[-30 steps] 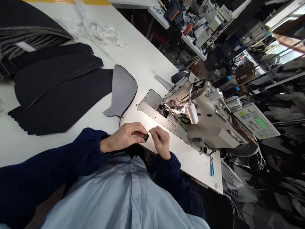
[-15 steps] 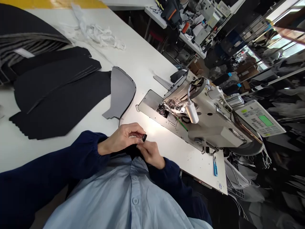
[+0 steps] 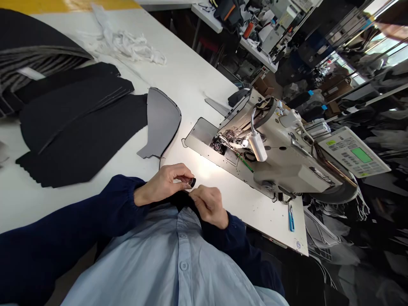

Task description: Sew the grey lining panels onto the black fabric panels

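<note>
My left hand (image 3: 167, 183) pinches a small black bobbin (image 3: 192, 182) between thumb and fingers, just above the near edge of the white table (image 3: 191, 76). My right hand (image 3: 208, 205) is curled beside it, fingers pressed together near the bobbin as if on a thread too fine to see. Both hands are close to my chest, in front of the sewing machine (image 3: 280, 161). Dark blue sleeves cover both arms.
Stacked black fabric pieces (image 3: 79, 123) and a grey cut piece (image 3: 161, 121) lie left of the machine. White scraps (image 3: 127, 42) sit farther back. A blue snipper (image 3: 291, 216) lies near the table's right edge. A control panel (image 3: 355, 155) stands right of the machine.
My right hand has drawn back from beside the bobbin toward my chest, then risen slightly. My left hand has kept the bobbin in nearly the same spot.
</note>
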{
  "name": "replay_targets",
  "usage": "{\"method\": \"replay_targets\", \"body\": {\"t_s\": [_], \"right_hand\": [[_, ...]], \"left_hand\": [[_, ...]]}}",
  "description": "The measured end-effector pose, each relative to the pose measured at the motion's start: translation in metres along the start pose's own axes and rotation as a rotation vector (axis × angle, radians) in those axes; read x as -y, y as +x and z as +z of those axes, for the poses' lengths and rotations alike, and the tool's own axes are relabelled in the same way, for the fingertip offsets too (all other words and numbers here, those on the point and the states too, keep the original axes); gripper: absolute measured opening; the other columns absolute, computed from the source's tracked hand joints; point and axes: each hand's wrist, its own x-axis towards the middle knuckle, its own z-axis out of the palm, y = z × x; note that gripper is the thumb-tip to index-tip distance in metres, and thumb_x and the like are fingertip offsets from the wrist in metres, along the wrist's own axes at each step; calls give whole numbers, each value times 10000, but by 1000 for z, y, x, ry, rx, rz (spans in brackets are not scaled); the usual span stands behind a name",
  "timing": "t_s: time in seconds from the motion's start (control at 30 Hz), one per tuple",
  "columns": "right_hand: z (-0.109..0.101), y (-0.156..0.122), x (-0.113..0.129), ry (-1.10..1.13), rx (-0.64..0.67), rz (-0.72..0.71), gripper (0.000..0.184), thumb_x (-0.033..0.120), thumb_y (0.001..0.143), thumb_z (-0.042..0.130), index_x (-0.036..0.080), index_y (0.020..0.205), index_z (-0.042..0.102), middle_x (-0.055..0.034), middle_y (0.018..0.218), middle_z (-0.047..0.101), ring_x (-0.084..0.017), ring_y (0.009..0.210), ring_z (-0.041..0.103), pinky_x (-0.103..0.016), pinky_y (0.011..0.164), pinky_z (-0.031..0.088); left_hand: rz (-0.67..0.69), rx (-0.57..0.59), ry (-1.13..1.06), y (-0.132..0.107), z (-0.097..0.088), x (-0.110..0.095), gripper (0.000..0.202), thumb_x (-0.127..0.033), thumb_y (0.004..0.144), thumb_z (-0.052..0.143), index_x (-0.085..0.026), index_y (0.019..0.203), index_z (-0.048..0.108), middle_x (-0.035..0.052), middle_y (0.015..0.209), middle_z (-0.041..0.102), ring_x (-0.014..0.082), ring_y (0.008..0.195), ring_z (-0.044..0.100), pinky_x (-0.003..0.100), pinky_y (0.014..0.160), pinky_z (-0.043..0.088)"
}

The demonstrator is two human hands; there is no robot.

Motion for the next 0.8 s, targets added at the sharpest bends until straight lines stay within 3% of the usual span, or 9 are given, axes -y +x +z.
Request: {"method": "replay_targets", "body": {"t_s": [0.1, 0.2, 0.33, 0.43, 0.6, 0.7, 0.8], "right_hand": [[-4, 7, -6, -39, -139, 90, 258, 311, 970, 429, 205, 799, 590, -6, 676, 588, -121, 582, 525, -249, 573, 430], [4, 6, -14, 25, -119, 199, 335, 381, 979, 398, 201, 744, 554, 7, 638, 561, -116, 563, 510, -237, 532, 415], [5, -3, -4, 17, 11, 66, 265, 288, 985, 388, 200, 800, 557, 9, 666, 561, -102, 544, 477, -232, 524, 384], [-6, 0, 2, -78, -30, -5, 228, 241, 973, 393, 201, 844, 577, -5, 697, 573, -110, 568, 482, -247, 556, 380], [1, 6, -15, 81, -188, 252, 334, 420, 961, 423, 197, 758, 567, 0, 662, 552, -121, 589, 492, -246, 561, 400], [14, -2, -17, 233, -180, 390, 392, 511, 940, 432, 192, 765, 577, 28, 613, 497, -110, 553, 440, -237, 530, 381], [15, -9, -7, 269, -160, 391, 380, 493, 948, 423, 189, 796, 592, 34, 601, 490, -104, 533, 424, -232, 520, 379]], "left_hand": [[-37, 55, -48, 0, 2, 0, 151, -251, 751, 681, -145, 858, 670, 34, 839, 639, 124, 732, 615, 248, 718, 548], [-58, 54, -133, 0, 1, 1, 186, -256, 747, 677, -145, 896, 670, 38, 870, 641, 135, 766, 632, 265, 741, 563], [-26, 6, -75, 2, -1, 1, 178, -250, 740, 683, -145, 882, 668, 43, 865, 641, 134, 758, 628, 266, 736, 560], [-22, 18, -12, 3, 0, 0, 162, -263, 748, 681, -148, 861, 665, 39, 845, 638, 129, 737, 615, 259, 720, 549], [-158, 139, -176, 2, 6, 2, 258, -346, 738, 714, -141, 887, 665, 32, 805, 643, 138, 751, 618, 276, 743, 555], [-180, 47, -230, 4, 9, 2, 306, -384, 740, 727, -137, 908, 658, 42, 836, 648, 153, 794, 625, 305, 779, 561], [-84, -76, -124, 9, 12, 0, 289, -374, 750, 723, -144, 912, 656, 52, 881, 638, 161, 824, 625, 312, 796, 561]]}}
